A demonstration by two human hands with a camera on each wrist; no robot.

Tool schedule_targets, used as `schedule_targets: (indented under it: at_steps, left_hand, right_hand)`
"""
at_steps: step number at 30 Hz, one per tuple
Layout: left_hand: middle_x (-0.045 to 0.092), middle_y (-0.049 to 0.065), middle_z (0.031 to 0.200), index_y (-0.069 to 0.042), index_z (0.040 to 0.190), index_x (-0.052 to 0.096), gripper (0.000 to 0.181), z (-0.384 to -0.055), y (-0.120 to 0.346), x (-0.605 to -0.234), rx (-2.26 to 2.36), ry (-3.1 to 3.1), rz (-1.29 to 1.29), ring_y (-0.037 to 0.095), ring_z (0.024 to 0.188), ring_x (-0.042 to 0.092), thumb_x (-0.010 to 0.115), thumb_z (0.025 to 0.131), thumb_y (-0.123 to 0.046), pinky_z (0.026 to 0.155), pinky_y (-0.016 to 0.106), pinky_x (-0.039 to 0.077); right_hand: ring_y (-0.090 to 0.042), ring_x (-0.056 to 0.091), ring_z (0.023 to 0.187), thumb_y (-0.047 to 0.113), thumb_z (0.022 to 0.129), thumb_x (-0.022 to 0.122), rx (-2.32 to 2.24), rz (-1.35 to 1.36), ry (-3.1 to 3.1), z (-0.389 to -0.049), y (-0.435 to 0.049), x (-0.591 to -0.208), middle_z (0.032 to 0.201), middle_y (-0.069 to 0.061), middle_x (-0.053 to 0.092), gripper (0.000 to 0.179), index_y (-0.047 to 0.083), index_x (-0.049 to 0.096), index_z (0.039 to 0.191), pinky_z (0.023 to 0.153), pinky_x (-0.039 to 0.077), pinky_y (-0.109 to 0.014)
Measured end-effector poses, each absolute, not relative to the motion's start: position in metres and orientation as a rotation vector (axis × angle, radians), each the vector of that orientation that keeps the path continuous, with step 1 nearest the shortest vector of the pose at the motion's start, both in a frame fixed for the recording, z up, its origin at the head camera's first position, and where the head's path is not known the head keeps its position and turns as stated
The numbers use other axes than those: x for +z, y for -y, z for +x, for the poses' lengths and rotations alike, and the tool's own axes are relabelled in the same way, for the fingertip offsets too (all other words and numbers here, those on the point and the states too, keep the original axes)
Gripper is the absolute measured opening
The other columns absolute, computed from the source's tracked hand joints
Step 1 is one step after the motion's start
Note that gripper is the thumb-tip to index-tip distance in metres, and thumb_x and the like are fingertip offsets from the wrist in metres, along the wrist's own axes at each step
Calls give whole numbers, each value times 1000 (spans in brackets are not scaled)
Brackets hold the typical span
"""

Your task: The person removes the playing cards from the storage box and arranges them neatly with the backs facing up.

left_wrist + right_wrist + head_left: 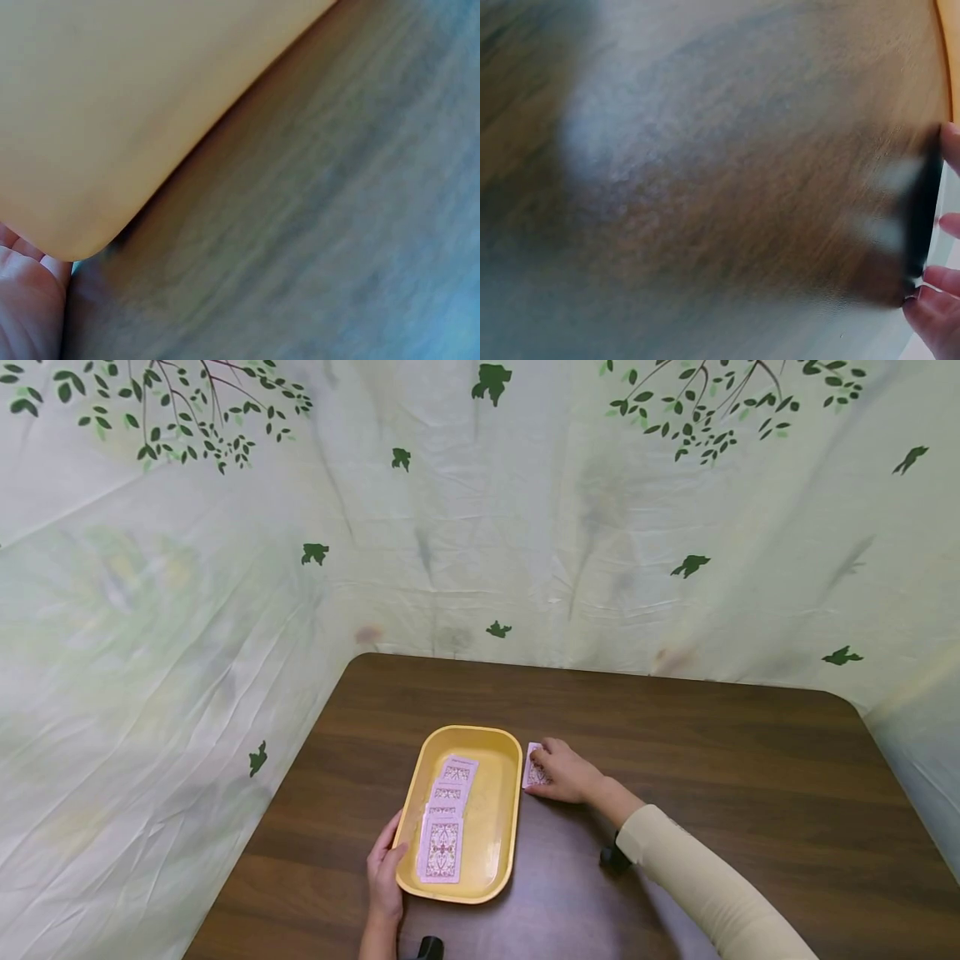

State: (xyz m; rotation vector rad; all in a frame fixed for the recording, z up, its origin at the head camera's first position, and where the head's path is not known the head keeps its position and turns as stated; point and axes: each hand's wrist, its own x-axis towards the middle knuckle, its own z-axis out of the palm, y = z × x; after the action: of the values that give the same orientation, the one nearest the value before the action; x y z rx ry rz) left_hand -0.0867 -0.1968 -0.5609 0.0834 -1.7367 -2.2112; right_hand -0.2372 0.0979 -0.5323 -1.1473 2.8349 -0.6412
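Note:
A yellow tray [486, 827] lies on the table with several pink-patterned playing cards [441, 852] overlapping in a column, backs up. My left hand [384, 872] grips the tray's lower left side, its thumb at the rim; the left wrist view shows part of that hand [28, 307] against the tray's corner [82, 225]. Just right of the tray, my right hand [566, 774] holds a playing card [533, 750] by its edges, partly covering it. In the right wrist view, fingertips [946, 279] meet the card's edge, with dark shadow beneath. Whether more cards lie under it is hidden.
The brown wooden table [712, 777] extends far to the right and behind the tray. A pale cloth backdrop [585, 527] with leaf prints hangs behind and to the left. Black wrist devices [615, 857] show below both hands.

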Motion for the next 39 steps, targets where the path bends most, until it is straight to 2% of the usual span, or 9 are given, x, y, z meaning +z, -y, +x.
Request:
schedule_targets:
  at_steps: [6, 25, 39]
  left_hand:
    - [56, 2, 119, 19, 127, 39, 41, -87, 196, -561, -2208, 1740, 85, 17, 102, 54, 36, 87, 9, 83, 24, 45]
    - [56, 7, 120, 19, 128, 37, 42, -87, 197, -561, -2234, 1719, 53, 20, 101, 55, 37, 87, 9, 82, 25, 46]
    - [56, 8, 120, 19, 127, 37, 42, -87, 196, -560, -2237, 1715, 49, 20, 101, 55, 36, 87, 9, 82, 25, 47]
  right_hand:
    - [-37, 44, 106, 38, 81, 68, -658, -1135, -2819, -236, -99, -532, 116, -26, 46, 52, -1, 57, 114, 92, 38, -47]
    - [-34, 43, 108, 41, 81, 67, -650, -1120, -2788, -238, -101, -534, 116, -23, 46, 57, 0, 56, 119, 94, 36, -46]
    - [-37, 41, 112, 39, 82, 67, -650, -1119, -2781, -237, -110, -533, 121, -27, 44, 55, 0, 55, 120, 96, 34, -47]
